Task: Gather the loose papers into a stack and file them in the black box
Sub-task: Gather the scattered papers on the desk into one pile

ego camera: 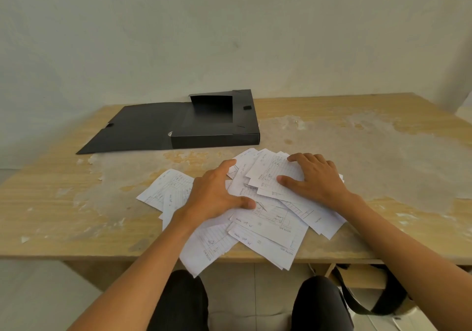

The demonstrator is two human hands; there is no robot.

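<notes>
A: As both hands press flat on a spread of loose papers (265, 218) near the front edge of a worn wooden desk (51, 203), the left hand (217, 192) lies palm down, fingers splayed, thumb stretched right.

B: And the right hand (314, 177)?

A: Also flat, fingers spread over the upper sheets, gripping nothing. Forearms reach in from below.

B: Where is the black box (217, 124)?

A: Behind the papers, apart from them, its lid flap (138, 129) folded out flat to the left. The interior visible looks bare; some sheets overhang the desk's near edge.
</notes>
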